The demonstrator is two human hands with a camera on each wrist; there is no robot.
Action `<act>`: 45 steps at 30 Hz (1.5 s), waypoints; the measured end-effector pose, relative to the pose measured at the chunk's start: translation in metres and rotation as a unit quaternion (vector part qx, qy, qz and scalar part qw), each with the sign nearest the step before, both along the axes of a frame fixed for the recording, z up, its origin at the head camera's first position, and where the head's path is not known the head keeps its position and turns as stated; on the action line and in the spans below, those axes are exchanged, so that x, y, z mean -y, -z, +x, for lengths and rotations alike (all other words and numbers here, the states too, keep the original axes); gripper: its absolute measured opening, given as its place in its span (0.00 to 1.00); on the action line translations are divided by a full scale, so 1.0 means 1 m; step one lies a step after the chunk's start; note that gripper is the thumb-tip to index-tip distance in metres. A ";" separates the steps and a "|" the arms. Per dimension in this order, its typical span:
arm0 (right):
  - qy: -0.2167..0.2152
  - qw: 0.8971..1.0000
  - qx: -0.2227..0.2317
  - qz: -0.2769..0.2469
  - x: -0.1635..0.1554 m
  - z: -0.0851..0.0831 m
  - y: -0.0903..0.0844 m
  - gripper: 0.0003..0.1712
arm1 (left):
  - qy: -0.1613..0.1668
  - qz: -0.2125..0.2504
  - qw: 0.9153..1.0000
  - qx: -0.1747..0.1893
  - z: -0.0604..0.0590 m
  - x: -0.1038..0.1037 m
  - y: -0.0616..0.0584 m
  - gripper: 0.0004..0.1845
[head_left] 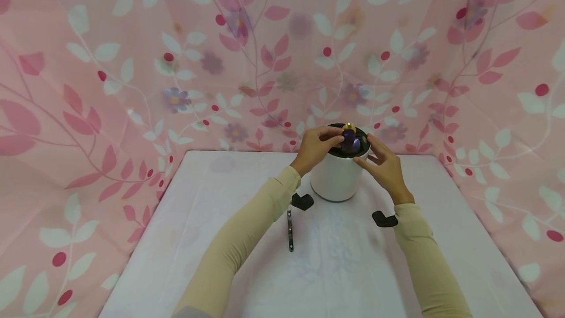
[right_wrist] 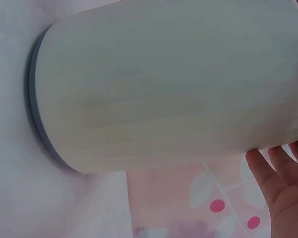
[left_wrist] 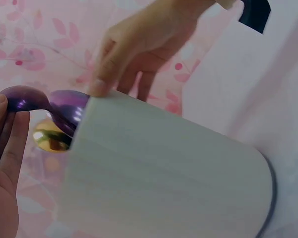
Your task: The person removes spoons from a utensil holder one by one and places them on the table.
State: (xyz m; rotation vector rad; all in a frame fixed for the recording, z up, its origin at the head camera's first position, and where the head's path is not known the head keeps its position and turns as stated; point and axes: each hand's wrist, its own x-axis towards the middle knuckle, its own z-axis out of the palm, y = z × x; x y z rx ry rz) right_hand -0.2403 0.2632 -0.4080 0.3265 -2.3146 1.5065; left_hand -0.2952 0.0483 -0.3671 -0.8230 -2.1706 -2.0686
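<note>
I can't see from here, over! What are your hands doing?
Left hand pinches purple spoon over white canister. Right hand open beside its rim. Gold spoon already inside. Nothing in the way.

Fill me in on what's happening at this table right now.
A person works at a white canister standing on the white table. The left hand pinches a purple spoon at the canister's dark top, beside a gold piece. The right hand rests against the rim with relaxed fingers. A dark strip lies nearby.
</note>
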 end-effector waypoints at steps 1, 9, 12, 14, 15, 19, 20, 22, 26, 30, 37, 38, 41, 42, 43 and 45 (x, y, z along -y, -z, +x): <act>0.001 1.000 -0.001 0.000 0.000 0.000 0.000 0.42 | 0.003 0.007 1.000 -0.004 0.001 0.001 -0.004 0.13; 0.008 1.000 0.001 0.000 -0.002 0.001 0.001 0.42 | 0.023 0.048 0.998 -0.031 0.011 0.005 -0.033 0.14; 0.007 1.000 0.005 0.002 -0.001 0.000 0.001 0.42 | 0.009 0.053 0.997 -0.052 0.015 0.009 -0.045 0.13; 0.007 1.000 0.008 0.001 -0.001 0.000 0.001 0.43 | 0.000 0.062 0.995 -0.076 0.018 0.013 -0.054 0.12; 0.006 1.000 0.009 0.000 0.000 0.000 0.001 0.43 | -0.002 0.070 0.994 -0.086 0.020 0.015 -0.058 0.11; 0.008 1.000 0.016 0.000 0.000 -0.001 0.001 0.43 | -0.007 0.104 0.987 -0.122 0.028 0.026 -0.074 0.10; 0.009 1.000 0.018 0.000 0.000 -0.001 0.001 0.43 | -0.008 0.114 0.986 -0.121 0.030 0.028 -0.078 0.10; 0.014 1.000 0.023 0.004 0.001 0.000 0.000 0.43 | -0.010 0.131 0.983 -0.126 0.033 0.034 -0.084 0.11; 0.018 0.999 0.029 0.001 0.001 0.001 -0.001 0.43 | -0.017 0.157 0.978 -0.136 0.036 0.044 -0.096 0.11; 0.013 1.000 0.025 -0.006 0.000 0.001 -0.001 0.44 | -0.029 0.171 0.973 -0.152 0.035 0.056 -0.101 0.11; 0.012 1.000 0.019 -0.003 0.000 0.001 0.000 0.44 | -0.072 0.166 0.975 -0.128 0.029 0.081 -0.084 0.12; 0.014 1.000 0.020 -0.003 0.000 0.002 0.000 0.44 | -0.078 0.166 0.976 -0.117 0.028 0.084 -0.079 0.12; 0.016 1.000 0.018 -0.005 -0.001 0.003 0.000 0.43 | -0.087 0.183 0.976 -0.074 0.025 0.093 -0.061 0.11; 0.017 1.000 0.017 -0.005 -0.002 0.003 0.000 0.43 | -0.086 0.194 0.975 -0.061 0.023 0.096 -0.056 0.11; 0.017 1.000 0.015 -0.006 -0.002 0.004 -0.001 0.43 | -0.087 0.202 0.974 -0.049 0.022 0.098 -0.050 0.11; 0.016 1.000 0.013 -0.008 -0.003 0.004 -0.002 0.43 | -0.093 0.214 0.972 -0.024 0.019 0.103 -0.040 0.11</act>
